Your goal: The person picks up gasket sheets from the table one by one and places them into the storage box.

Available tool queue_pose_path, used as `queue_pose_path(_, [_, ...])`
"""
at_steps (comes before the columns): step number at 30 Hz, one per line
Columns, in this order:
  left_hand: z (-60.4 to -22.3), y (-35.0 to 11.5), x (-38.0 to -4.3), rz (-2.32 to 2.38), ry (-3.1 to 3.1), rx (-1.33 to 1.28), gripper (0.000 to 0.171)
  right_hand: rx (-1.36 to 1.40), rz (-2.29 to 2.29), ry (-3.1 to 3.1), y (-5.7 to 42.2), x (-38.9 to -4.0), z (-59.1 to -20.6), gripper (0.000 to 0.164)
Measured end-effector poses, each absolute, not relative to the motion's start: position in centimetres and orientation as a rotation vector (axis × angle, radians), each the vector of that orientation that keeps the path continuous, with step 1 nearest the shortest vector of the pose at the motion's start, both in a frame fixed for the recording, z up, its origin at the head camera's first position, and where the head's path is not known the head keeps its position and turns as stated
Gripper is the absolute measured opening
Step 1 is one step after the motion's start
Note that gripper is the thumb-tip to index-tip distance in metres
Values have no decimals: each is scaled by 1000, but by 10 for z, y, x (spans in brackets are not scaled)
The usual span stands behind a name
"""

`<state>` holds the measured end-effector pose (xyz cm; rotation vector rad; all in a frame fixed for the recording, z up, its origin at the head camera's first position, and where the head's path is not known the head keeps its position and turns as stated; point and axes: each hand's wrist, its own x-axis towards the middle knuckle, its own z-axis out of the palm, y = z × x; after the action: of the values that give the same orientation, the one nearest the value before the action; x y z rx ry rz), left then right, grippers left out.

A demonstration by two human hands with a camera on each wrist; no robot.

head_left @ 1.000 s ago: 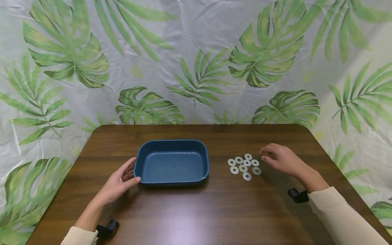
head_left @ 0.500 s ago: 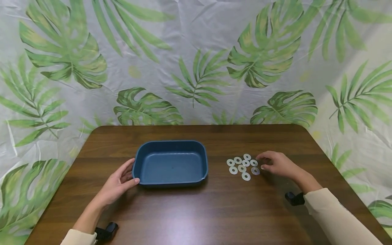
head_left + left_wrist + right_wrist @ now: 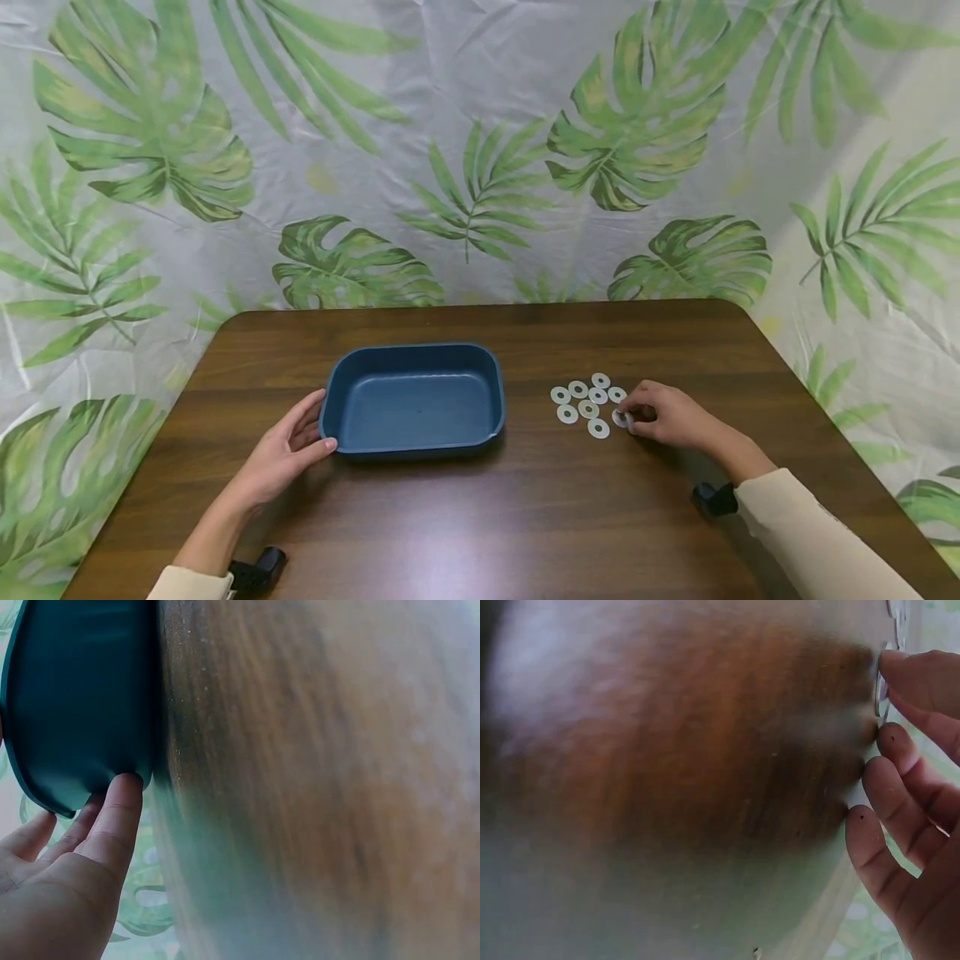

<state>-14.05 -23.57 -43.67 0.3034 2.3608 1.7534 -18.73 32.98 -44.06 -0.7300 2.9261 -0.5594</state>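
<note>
A blue rectangular plastic tub point(image 3: 420, 412) sits on the table. My left hand point(image 3: 281, 454) rests against its left end, thumb at the near corner of the rim and the other fingers along the side. Close up in the left wrist view, extended fingertips point(image 3: 124, 791) touch the outer wall. Several flat silver washers point(image 3: 588, 409) lie in a loose cluster right of the tub. My right hand point(image 3: 671, 417) pinches the rightmost washer point(image 3: 619, 418) between thumb and index finger, low at the tabletop. In the right wrist view that washer point(image 3: 880, 690) shows edge-on at the thumb tip.
The dark wooden table point(image 3: 465, 525) has rounded far corners. Behind it hangs a pale curtain point(image 3: 480, 150) with a green leaf print. A black wrist device point(image 3: 258, 571) is strapped below the left hand and a similar device point(image 3: 714, 500) below the right.
My right hand has moved left and down to the rightmost washer, its thumb and index finger closing on it. The left hand stays at the tub. The head view has shifted slightly.
</note>
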Motion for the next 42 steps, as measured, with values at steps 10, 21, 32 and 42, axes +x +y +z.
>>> queue_pose_path(10, [-435, -237, -141, 1717, 2378, 295, 74, -733, -513, 2952, 329, -186, -442, 26])
queue_pose_path(21, [-436, -237, -144, 1745, 2352, 311, 75, -665, -493, 2879, 318, -192, -434, 22])
queue_pose_path(32, [-434, -237, -144, 1711, 2358, 297, 75, -629, -560, 2877, 320, -190, -440, 26])
queue_pose_path(42, [-435, -237, -145, 1729, 2340, 305, 75, -616, -630, 2833, 325, -189, -442, 29])
